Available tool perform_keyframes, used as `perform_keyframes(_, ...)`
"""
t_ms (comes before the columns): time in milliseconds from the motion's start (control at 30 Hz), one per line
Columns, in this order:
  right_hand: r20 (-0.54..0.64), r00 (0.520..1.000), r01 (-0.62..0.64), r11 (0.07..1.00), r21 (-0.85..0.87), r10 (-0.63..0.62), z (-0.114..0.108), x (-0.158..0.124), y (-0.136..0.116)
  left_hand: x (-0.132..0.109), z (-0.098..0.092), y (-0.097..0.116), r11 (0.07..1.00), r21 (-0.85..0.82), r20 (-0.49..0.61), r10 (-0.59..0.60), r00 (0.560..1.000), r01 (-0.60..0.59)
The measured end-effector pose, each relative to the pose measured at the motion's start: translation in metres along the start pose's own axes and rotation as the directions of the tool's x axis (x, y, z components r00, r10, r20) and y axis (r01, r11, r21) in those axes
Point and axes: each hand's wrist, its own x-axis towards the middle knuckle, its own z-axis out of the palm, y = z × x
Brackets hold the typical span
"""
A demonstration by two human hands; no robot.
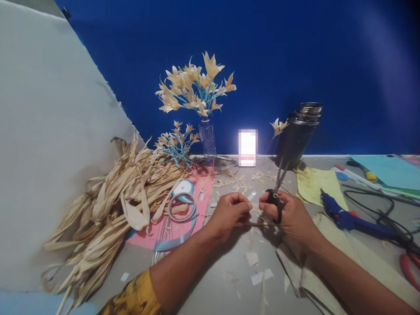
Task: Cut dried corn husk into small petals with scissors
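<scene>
1 dried-husk pile (131,192), 1 tape ring (169,211); L hand (230,213) pinched narrow on 1 pale strip (256,206), crosswise betw. hands; R hand (292,215) gripping 1 pr. scissors (278,186) above tabletop (216,291), blades pointing away, long axis near-vert. in view; 1 blue glue gun (356,223), R.

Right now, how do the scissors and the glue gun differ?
The scissors are in the right hand; the glue gun lies untouched. The scissors have black handles; the glue gun is mainly blue. The scissors' blades point up in the view; the glue gun's nozzle points up and left. Both are hand tools.
</scene>
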Motion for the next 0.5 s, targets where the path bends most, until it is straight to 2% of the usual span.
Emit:
perform_keyframes(100,0.159,0.984,-0.077,0.997,0.003,0.075,-0.002,0.001,0.001,0.001,-0.003,0.006,0.992,-0.129,-0.013,0.003,1.000,-0.004)
perform_keyframes(200,0.393,0.907,-0.137,0.988,-0.070,0.153,-0.003,0.000,0.002,0.004,-0.008,0.014,0.985,-0.143,-0.068,0.082,0.994,-0.091)
perform_keyframes(267,0.489,0.851,-0.143,0.981,-0.134,0.191,-0.003,-0.002,0.003,0.005,-0.012,0.019,0.982,-0.134,-0.107,0.122,0.987,-0.136)
perform_keyframes(367,0.578,0.802,-0.038,0.979,-0.202,0.150,-0.002,-0.004,0.003,0.005,-0.014,0.023,0.977,-0.129,-0.136,0.153,0.979,-0.171)
perform_keyframes(500,0.617,0.779,0.074,0.960,-0.270,0.113,-0.001,-0.003,0.001,0.005,-0.014,0.025,0.975,-0.127,-0.127,0.166,0.978,-0.182)
